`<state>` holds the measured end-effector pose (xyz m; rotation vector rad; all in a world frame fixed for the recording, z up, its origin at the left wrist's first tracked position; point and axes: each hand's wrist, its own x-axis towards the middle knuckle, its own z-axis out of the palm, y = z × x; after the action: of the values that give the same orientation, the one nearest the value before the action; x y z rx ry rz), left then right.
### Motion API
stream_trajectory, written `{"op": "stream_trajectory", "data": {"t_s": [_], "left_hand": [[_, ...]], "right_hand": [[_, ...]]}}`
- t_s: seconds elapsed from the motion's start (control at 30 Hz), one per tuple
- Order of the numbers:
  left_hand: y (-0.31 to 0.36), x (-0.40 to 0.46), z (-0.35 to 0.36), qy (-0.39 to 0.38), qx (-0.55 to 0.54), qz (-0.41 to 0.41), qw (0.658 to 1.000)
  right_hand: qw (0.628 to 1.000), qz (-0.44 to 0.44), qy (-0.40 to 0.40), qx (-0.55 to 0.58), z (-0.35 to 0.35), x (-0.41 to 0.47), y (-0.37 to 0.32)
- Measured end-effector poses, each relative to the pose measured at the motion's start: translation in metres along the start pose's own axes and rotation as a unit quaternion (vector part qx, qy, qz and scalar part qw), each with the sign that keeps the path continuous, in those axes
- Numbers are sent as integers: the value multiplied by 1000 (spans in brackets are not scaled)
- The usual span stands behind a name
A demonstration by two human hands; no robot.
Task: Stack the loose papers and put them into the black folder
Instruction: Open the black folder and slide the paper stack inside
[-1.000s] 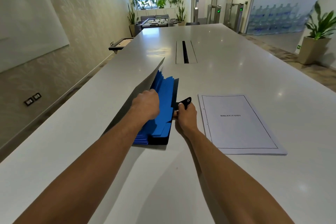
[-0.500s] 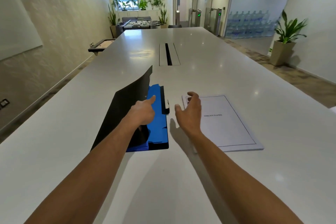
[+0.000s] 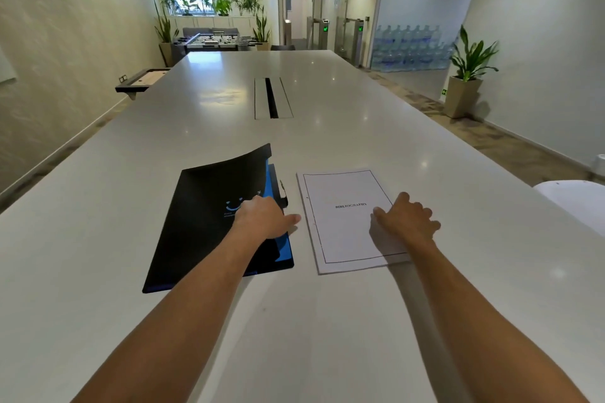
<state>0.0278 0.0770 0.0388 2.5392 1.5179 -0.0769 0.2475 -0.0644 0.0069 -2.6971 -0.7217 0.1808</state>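
Note:
The black folder [image 3: 203, 216] lies on the white table [image 3: 327, 321] in front of me, its cover lowered almost flat, with blue dividers showing along its right edge. My left hand [image 3: 263, 217] rests on the cover near that edge, fingers extended, gripping nothing. To the right lies a stack of white papers [image 3: 340, 222], the top sheet headed "BIBLIOGRAPHY". My right hand [image 3: 407, 222] lies on the stack's right side, fingers spread and curled over its edge.
A cable slot [image 3: 271, 98] is set into the table further ahead. A white chair back [image 3: 576, 203] stands at the right edge. Potted plants, a foosball table and stacked water bottles are far off in the room.
The folder cover has dropped from raised to nearly flat under my left hand. My right hand left the folder's clasp and moved right onto the paper stack.

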Motion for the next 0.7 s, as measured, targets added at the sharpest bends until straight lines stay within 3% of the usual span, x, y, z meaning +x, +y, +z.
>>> {"op": "stream_trajectory", "data": {"t_s": [0.47,0.7], "left_hand": [[20,0,11,16,110,-10,994],[20,2,12,9,107,-22,994]], "right_hand": [[998,4,-54,40,-16,11,-4],[986,-5,-86,143,-24,24,8]]}}
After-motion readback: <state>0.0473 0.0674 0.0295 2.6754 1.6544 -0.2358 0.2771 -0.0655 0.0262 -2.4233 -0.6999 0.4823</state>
